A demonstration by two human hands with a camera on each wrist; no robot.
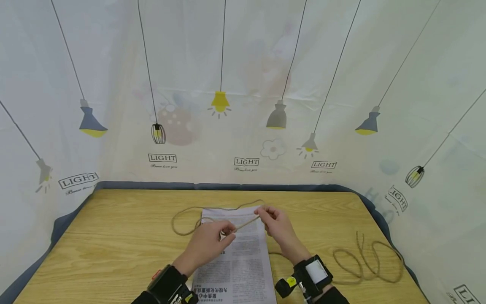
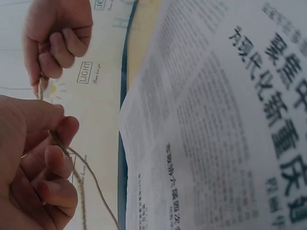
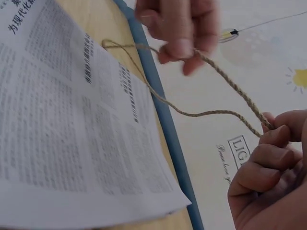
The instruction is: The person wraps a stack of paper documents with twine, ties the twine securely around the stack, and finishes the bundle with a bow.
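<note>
A length of tan twine (image 1: 247, 223) runs taut between both hands above a printed newspaper (image 1: 247, 257). My left hand (image 1: 212, 240) pinches the twine between thumb and fingers, and a loop trails from it over the table to the left. Higher and to the right, my right hand (image 1: 279, 228) grips the other end of the stretch with thumb and forefinger. In the right wrist view the twisted strands of the twine (image 3: 232, 86) show clearly, and a second, slacker strand (image 3: 192, 114) also reaches the right hand (image 3: 268, 177). The left fingers partly hide the twine in the left wrist view.
More twine (image 1: 360, 276) lies in loose loops on the right part of the wooden table (image 1: 125, 236). Behind the table's far edge hangs a pale curtain (image 1: 243, 50) printed with lamps. Each wrist wears a black strapped device (image 1: 313, 274).
</note>
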